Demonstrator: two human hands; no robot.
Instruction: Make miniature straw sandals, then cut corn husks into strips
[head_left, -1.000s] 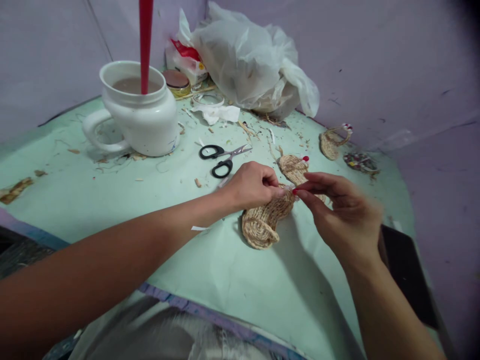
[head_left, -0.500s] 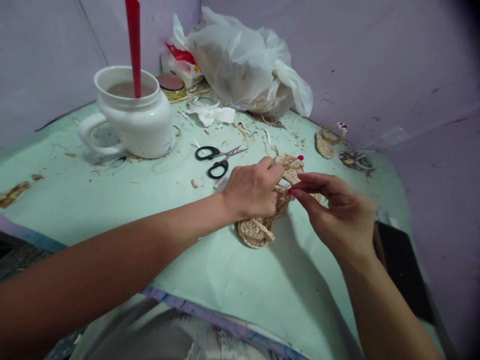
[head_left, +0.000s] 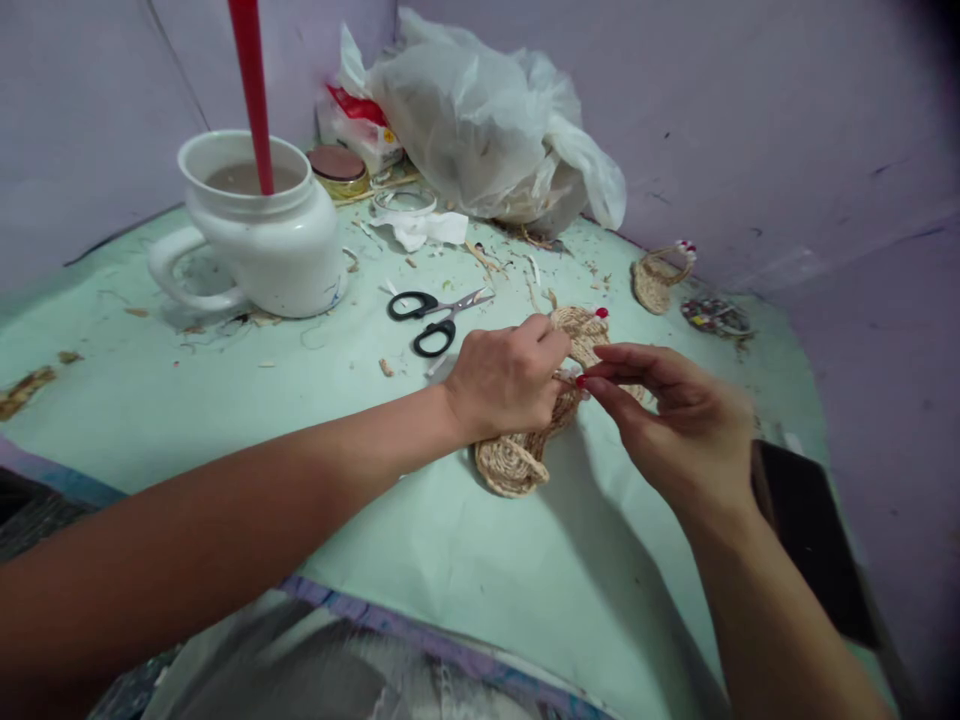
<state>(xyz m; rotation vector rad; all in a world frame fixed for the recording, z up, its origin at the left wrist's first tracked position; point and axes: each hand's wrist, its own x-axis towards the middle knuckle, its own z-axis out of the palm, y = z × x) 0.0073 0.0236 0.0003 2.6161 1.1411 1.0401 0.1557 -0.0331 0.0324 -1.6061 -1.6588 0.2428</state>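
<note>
Closed over a small woven straw slipper (head_left: 512, 466) is my left hand (head_left: 510, 378), its fingers hiding part of the braid. My right hand (head_left: 660, 410) pinches a red bead (head_left: 580, 382) between thumb and forefinger at the slipper's upper edge, beside some clear or white beads. Just behind lies another woven straw piece (head_left: 581, 332) with a red bead (head_left: 601, 313) on it, partly covered by my hands. Black-handled scissors (head_left: 439, 318) lie with blades slightly apart, left of and beyond my left hand.
A white mug (head_left: 262, 250) holding liquid and a red stick (head_left: 253, 100) stands at left. A plastic bag (head_left: 487, 130) sits at the back. A finished-looking small slipper (head_left: 654, 284), a bead dish (head_left: 716, 318) and a dark phone-like slab (head_left: 814, 540) are at right.
Both hands keep almost the same pose at the slipper and red bead. The view has shifted very slightly, with the mug a little further left.
</note>
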